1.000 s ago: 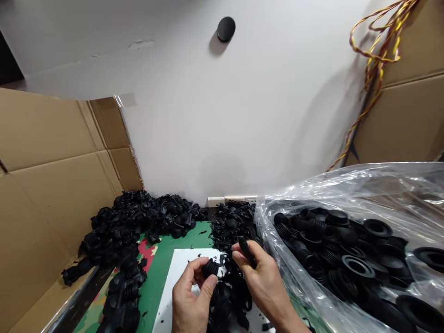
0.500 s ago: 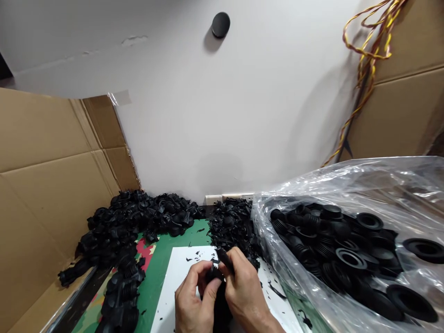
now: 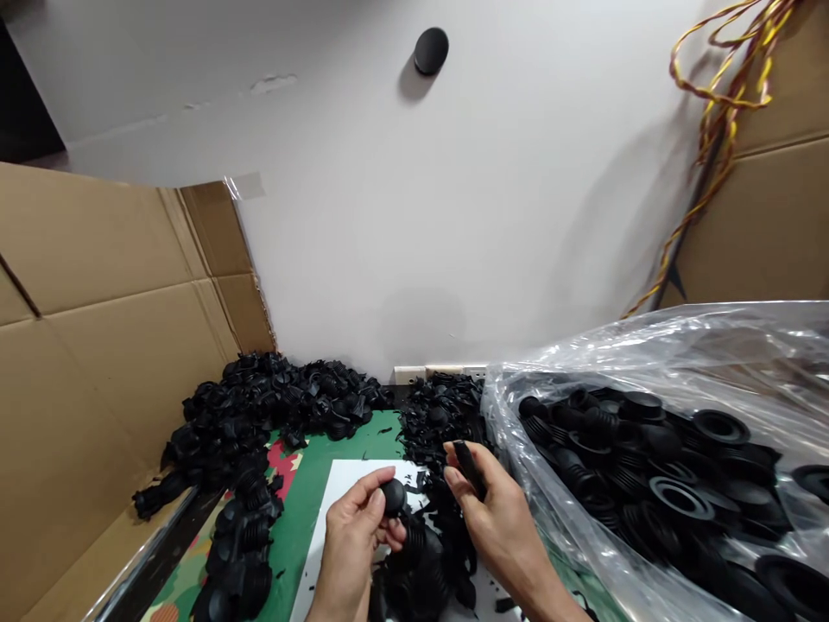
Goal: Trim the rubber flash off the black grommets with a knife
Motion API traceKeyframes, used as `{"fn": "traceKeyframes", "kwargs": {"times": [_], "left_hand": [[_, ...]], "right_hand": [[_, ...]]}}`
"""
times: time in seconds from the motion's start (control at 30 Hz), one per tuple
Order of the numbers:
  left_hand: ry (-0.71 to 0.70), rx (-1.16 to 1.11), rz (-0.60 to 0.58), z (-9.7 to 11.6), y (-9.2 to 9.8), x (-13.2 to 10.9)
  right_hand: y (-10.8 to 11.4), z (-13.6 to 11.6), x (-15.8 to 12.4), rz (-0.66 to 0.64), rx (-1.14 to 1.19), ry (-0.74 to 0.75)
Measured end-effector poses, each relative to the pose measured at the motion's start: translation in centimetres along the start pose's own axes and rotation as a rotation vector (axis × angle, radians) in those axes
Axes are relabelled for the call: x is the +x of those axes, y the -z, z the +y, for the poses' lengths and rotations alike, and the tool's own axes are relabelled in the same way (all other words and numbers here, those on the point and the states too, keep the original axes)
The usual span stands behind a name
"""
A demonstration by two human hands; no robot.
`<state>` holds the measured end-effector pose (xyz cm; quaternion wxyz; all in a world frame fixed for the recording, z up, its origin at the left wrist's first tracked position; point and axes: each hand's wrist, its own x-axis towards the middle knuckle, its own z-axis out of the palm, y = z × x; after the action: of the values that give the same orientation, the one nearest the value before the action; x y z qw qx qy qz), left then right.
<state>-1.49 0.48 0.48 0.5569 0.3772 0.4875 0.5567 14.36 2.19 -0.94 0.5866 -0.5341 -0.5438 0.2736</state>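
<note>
My left hand (image 3: 357,534) pinches a black rubber bellows (image 3: 393,498) by its smooth rounded end, between thumb and fingers. To its right, my right hand (image 3: 496,510) is closed on a slim black tool (image 3: 469,466); its working end is hard to make out. The hands are apart, above a white board (image 3: 332,501) scattered with black scraps. Below and between them lies a heap of ribbed black rubber bellows (image 3: 418,570). Behind the right hand is a pile of thin black rubber trimmings (image 3: 440,415).
A clear plastic bag (image 3: 511,458) of flanged rubber bellows (image 3: 648,466) stands at the right. More bellows (image 3: 298,389) are piled along the back left, over a green mat (image 3: 311,471). Cardboard (image 3: 129,363) walls the left side. Twisted yellow-brown wires (image 3: 718,130) hang at the upper right.
My hands have come apart: the right hand with the tool has moved right and up, away from the bellows in my left hand. The view has shifted slightly left.
</note>
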Motion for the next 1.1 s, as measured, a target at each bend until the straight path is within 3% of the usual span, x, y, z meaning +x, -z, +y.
{"fn": "traceKeyframes", "kwargs": {"times": [0.2, 0.4, 0.63, 0.9, 1.1], "left_hand": [[0.065, -0.124, -0.046, 0.3, 0.6, 0.6], [0.111, -0.269, 0.073, -0.1, -0.7, 0.4], [0.173, -0.323, 0.019, -0.4, -1.0, 0.0], [0.207, -0.328, 0.100, -0.6, -1.3, 0.3], [0.168, -0.259, 0.124, 0.0, -2.5, -0.6]], "right_hand": [[-0.1, -0.8, -0.2, -0.147, 0.033, -0.071], [-1.4, -1.9, -1.3, -0.241, 0.099, -0.064], [-2.6, -1.7, -1.8, -0.146, 0.109, -0.089], [-2.9, -1.5, -2.2, -0.145, 0.200, 0.047], [-2.8, -2.1, -2.0, 0.003, 0.176, 0.040]]}}
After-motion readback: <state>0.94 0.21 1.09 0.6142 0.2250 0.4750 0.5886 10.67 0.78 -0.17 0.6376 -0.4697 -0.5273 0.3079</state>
